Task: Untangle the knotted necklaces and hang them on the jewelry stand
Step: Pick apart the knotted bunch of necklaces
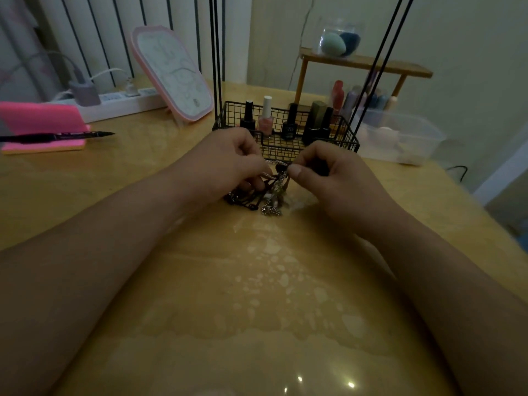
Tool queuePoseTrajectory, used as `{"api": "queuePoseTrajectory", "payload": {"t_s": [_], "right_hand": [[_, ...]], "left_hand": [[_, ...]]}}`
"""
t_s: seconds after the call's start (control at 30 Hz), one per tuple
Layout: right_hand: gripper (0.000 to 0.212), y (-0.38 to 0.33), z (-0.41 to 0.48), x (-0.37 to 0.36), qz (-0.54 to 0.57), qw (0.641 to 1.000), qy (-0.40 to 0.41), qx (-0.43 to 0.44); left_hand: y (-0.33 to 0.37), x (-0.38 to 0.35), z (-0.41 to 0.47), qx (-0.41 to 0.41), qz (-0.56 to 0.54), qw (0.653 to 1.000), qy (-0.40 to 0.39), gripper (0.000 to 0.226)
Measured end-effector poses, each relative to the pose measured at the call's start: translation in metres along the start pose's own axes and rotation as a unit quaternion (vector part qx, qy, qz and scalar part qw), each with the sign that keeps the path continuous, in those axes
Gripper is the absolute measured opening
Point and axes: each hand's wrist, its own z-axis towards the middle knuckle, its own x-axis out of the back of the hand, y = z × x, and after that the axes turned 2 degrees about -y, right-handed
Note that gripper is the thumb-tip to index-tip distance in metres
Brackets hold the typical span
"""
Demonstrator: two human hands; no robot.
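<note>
Several polish bottles in wire basket; both hands, left and right, pinch tangled necklaces.

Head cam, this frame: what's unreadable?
Necklace tangle: head view, dim and blurred; chain count and knot location unclear, top hidden by left hand and right hand.
Black upright rods: head view, tops cut off by upper frame edge; hooks unseen.
Nail polish bottles: head view, labels too small.

The knotted necklaces (a silver chain snarled with dark cords) form one clump, top raised, lower ends on the desk, at 6 o'clock of the black wire jewelry stand.
</note>
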Motion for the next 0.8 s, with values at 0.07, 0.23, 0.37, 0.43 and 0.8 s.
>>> {"api": "queuePoseTrajectory", "payload": {"t_s": [0.07,0.23,0.37,0.43,0.8], "right_hand": [[0.005,-0.0001,0.0005,0.0005,0.074,0.997,-0.011,-0.016],[0.007,-0.0030,0.0001,0.0012,0.164,0.986,-0.026,-0.024],[0.009,0.0001,0.0015,0.0056,0.145,0.988,-0.022,-0.036],[0.010,0.0001,0.0013,0.0068,0.155,0.986,-0.031,-0.046],[0.011,0.0007,0.0018,0.0085,-0.109,0.985,-0.134,-0.020]], "left_hand": [[0.0003,-0.0032,-0.0003,-0.017,0.001,1.000,-0.026,0.014],[-0.0005,-0.0010,-0.0023,-0.047,0.040,0.996,-0.068,0.012],[-0.0010,0.0017,-0.0016,-0.051,0.048,0.995,-0.068,0.009],[-0.0019,0.0015,-0.0009,-0.056,0.050,0.995,-0.062,0.008],[-0.0092,-0.0059,-0.0011,-0.136,0.289,0.942,-0.102,0.019]]}}
